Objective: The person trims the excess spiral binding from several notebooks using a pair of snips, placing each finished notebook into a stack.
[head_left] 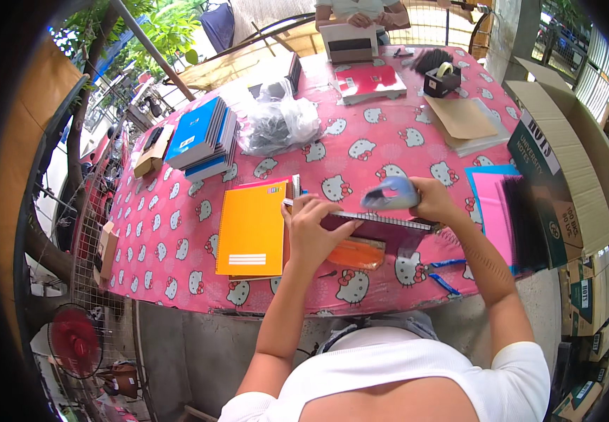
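Note:
My left hand (311, 228) grips the near-left part of a dark purple notebook (374, 231), its fingers over the top edge. The notebook stands tilted on its side, with a row of binding holes along its upper edge. My right hand (434, 202) is closed round a light blue-grey rounded tool (391, 193) with an opening in it; blur hides its exact kind. That tool is just above the notebook's edge. A thin dark spiral coil (459, 247) extends from the notebook's right end beside my right forearm. An orange packet (355, 253) lies beneath the notebook.
Yellow notebooks (251, 228) lie left of my hands, blue books (202, 137) and a plastic bag (280, 123) beyond. Blue-handled pliers (445, 276) lie near the front edge. At right are pink covers (490, 207), black coils (526, 218) and a carton (564, 169). Another person stands opposite.

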The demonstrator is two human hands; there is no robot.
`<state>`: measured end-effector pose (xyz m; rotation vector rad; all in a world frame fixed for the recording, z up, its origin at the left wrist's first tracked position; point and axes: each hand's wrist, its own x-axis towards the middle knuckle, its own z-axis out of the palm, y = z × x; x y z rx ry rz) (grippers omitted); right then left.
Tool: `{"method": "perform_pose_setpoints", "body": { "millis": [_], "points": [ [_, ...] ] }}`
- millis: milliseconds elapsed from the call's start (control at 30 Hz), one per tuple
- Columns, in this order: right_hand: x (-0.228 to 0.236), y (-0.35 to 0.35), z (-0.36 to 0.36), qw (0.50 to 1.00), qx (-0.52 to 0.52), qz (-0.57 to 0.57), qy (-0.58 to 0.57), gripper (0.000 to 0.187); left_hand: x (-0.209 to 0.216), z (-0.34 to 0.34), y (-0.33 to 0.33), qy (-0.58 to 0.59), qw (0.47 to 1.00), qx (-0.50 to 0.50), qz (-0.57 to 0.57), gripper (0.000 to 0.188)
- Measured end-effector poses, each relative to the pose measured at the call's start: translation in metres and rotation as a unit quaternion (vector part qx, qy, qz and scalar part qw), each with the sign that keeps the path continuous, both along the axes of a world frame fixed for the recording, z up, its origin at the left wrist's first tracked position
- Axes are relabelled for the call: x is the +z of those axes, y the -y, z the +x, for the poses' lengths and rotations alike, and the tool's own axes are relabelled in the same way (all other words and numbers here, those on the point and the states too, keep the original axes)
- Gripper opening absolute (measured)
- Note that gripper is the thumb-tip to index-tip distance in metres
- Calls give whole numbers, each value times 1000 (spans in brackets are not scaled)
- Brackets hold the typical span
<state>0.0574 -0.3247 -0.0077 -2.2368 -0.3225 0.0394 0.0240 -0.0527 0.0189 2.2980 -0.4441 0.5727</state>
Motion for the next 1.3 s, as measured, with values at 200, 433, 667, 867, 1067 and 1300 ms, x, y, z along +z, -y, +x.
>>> {"method": "perform_pose_setpoints", "body": {
  "millis": [200, 433, 667, 867, 1067, 1300],
  "points": [
    [-11, -14, 13, 994, 60, 87, -19, 48, 4, 2, -6, -22, 999, -7, 42, 36],
    [-2, -44, 26, 996, 56, -39, 61, 46, 2, 4, -19, 63, 998, 19, 10, 40],
    [3, -56, 52, 995, 85, -41, 40, 48, -11, 6, -36, 8, 998, 47, -47, 42],
    [5, -71, 55, 980, 156, 113, -59, 50, -17, 11, -38, -70, 981, 32, -176, 40],
    [17, -95, 72, 991, 105, -79, 26, 52, -30, 15, -54, -138, 915, -15, -379, 40],
    [8, -107, 80, 989, 113, -89, 20, 45, -29, 9, -55, -160, 855, -19, -494, 43]
  ]
}}
